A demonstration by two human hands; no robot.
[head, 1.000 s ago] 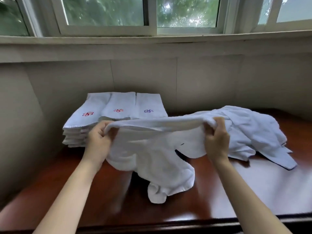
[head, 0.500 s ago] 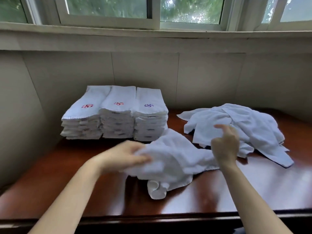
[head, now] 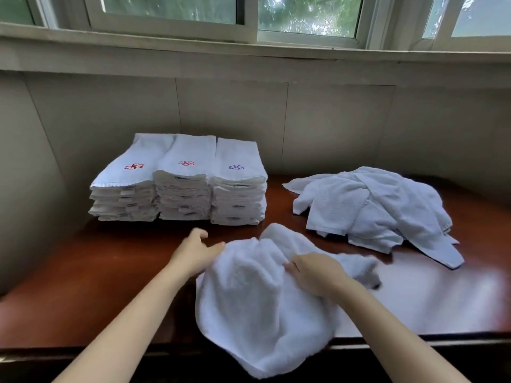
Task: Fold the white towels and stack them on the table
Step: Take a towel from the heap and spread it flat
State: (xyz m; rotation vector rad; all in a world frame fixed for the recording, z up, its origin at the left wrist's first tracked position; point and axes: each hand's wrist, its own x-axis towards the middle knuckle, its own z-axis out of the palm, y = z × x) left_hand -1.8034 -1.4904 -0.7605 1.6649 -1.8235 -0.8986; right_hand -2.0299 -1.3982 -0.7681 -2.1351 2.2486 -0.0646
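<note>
A crumpled white towel [head: 257, 302] lies at the front of the dark wooden table [head: 96, 272], and its lower part hangs over the front edge. My left hand [head: 193, 252] is at the towel's left edge with its fingers spread, the fingertips just touching the cloth. My right hand [head: 315, 275] lies on top of the towel's right side, fingers curled into the fabric and gripping it. Three stacks of folded towels [head: 182, 189] with small embroidered marks stand side by side at the back left. A heap of unfolded towels [head: 373, 208] lies at the back right.
A pale tiled wall [head: 276, 120] rises straight behind the table, with a window sill and windows above it. A side wall closes in on the left of the stacks. The table's front edge [head: 414, 338] runs just under my forearms.
The towel, held up stretched between both hands a second ago, has dropped onto the table. My left hand let go and slid to its left edge; my right hand came down on it.
</note>
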